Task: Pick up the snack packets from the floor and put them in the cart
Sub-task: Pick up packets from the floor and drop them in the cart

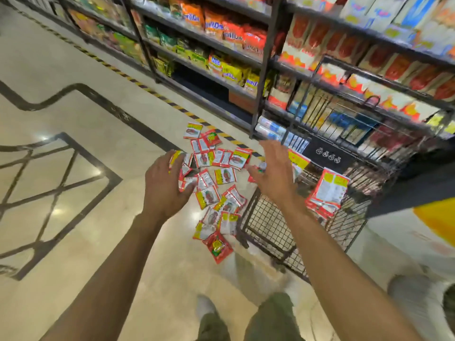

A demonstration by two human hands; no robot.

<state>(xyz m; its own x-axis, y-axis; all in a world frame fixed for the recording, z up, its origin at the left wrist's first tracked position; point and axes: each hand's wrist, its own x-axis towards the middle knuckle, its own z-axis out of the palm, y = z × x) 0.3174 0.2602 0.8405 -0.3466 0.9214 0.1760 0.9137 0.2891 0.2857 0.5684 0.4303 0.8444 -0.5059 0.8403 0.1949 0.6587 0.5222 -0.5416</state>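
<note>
Marble floor (147, 242), store aisle; snack packets (225, 175) strewn 12-to-6 o'clock, wire cart (268, 225) at 3. Left grip (163, 185) clutches several; right grip (273, 173) splayed open.

The packets (225, 175) are red, yellow and white, and the floor (73, 114) is shiny cream with dark curvy lines. The tape (138, 82) has yellow and black stripes, the shelves (267, 77) are dark, and their bags (214, 23) are orange, green and yellow. The cart (268, 227) is a black wire grid, the trousers (270, 316) are green and the shoe (204, 306) is white.
</note>
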